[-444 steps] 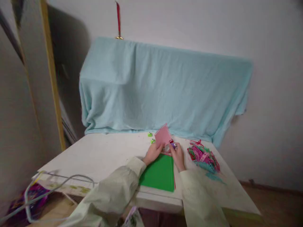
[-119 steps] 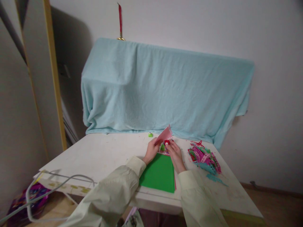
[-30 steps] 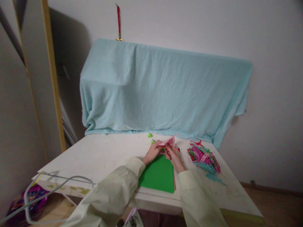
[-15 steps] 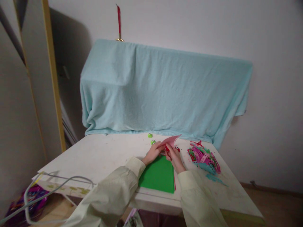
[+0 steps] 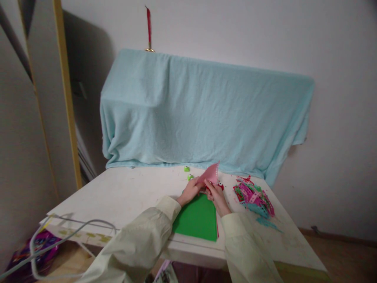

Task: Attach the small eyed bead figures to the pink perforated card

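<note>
Over the top of a stack of green paper point(image 5: 196, 218), my left hand point(image 5: 191, 192) pinches a pink sheet of paper point(image 5: 209, 173) that tilts upward. A row of small punched holes runs along the sheet's right edge. My right hand point(image 5: 216, 195) is closed around a small red paper punch point(image 5: 209, 184), mostly covered by the fingers, at the sheet's lower right. Just behind it lies another small red piece with an eye point(image 5: 220, 186). Two green pieces with eyes, a nearer one point(image 5: 190, 177) and a farther one point(image 5: 186, 168), stand beyond my left hand.
A heap of punched coloured paper strips point(image 5: 255, 196) lies on the right of the white table point(image 5: 118, 192). A light blue cloth point(image 5: 206, 114) drapes over something at the back. Grey cables point(image 5: 73, 226) loop past the table's front left corner.
The pink sheet has turned more upright, its free corner shifting up and left. My right hand has changed its hold slightly, and less of the red punch shows.
</note>
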A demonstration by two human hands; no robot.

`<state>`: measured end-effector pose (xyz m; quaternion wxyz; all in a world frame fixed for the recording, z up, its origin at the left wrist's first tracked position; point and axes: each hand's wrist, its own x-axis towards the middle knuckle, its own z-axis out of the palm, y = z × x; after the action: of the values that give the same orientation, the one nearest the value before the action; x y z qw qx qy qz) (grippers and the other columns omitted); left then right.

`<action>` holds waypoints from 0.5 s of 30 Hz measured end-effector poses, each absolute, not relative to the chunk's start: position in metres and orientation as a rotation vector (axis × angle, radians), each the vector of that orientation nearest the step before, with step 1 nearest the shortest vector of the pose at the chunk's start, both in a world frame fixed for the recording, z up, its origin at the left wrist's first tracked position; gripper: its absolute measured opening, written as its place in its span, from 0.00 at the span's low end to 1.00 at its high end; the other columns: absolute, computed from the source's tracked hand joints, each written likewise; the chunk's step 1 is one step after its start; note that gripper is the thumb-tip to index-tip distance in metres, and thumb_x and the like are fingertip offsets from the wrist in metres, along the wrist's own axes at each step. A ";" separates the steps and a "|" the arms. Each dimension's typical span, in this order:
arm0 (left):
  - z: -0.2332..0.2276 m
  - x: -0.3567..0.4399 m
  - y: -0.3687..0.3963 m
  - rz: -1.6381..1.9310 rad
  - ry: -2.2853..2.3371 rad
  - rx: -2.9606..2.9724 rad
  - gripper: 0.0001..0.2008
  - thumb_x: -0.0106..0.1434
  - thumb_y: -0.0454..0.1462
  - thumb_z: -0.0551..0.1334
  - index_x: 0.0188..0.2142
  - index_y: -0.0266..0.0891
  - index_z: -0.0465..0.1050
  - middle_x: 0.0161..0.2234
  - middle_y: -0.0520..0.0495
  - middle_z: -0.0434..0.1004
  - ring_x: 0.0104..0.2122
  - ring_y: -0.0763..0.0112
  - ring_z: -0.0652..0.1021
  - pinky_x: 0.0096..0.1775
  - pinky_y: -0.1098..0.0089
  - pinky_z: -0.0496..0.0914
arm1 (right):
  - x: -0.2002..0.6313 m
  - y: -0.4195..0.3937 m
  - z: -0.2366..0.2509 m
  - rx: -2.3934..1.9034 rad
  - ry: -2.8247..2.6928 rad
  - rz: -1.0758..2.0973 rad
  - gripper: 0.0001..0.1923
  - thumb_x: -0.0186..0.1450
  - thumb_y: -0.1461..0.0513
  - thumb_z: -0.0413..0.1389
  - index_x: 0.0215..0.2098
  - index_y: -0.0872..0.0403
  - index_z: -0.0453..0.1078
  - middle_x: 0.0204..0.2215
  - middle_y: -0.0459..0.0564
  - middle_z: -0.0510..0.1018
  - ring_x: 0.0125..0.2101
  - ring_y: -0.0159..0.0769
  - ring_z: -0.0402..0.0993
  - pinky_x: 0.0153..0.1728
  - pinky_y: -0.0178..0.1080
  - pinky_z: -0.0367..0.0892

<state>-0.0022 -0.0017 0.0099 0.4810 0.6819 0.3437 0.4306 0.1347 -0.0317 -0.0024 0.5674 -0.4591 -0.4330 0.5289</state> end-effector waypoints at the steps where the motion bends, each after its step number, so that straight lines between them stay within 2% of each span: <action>1: 0.008 -0.002 -0.001 1.050 0.843 1.665 0.15 0.61 0.43 0.54 0.31 0.33 0.72 0.23 0.50 0.72 0.22 0.73 0.69 0.22 0.75 0.63 | 0.135 -0.031 -0.002 -1.076 -1.011 1.258 0.22 0.52 0.46 0.62 0.22 0.54 0.62 0.12 0.36 0.58 0.11 0.21 0.48 0.12 0.30 0.42; 4: 0.004 0.000 0.001 1.054 0.839 1.679 0.16 0.62 0.44 0.53 0.29 0.33 0.71 0.21 0.51 0.71 0.20 0.74 0.68 0.22 0.75 0.63 | 0.133 -0.032 -0.001 -1.030 -0.985 1.286 0.22 0.52 0.46 0.63 0.25 0.53 0.63 0.12 0.34 0.57 0.11 0.21 0.47 0.13 0.29 0.41; 8: 0.003 -0.001 0.001 1.055 0.839 1.683 0.16 0.62 0.44 0.53 0.30 0.33 0.72 0.24 0.49 0.73 0.22 0.73 0.70 0.22 0.75 0.63 | 0.130 -0.033 0.002 -0.995 -0.947 1.303 0.23 0.50 0.45 0.64 0.26 0.53 0.62 0.12 0.34 0.58 0.11 0.21 0.48 0.12 0.29 0.42; 15: 0.006 -0.001 -0.001 1.035 0.826 1.695 0.17 0.62 0.44 0.53 0.28 0.33 0.71 0.21 0.50 0.71 0.20 0.74 0.69 0.21 0.75 0.63 | 0.131 -0.033 0.002 -0.999 -0.938 1.325 0.22 0.54 0.44 0.61 0.25 0.53 0.64 0.11 0.36 0.59 0.11 0.22 0.48 0.12 0.30 0.44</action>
<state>-0.0012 -0.0006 0.0063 0.4755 0.6932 0.3378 0.4233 0.1310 -0.0331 0.0024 0.5792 -0.4272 -0.4010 0.5667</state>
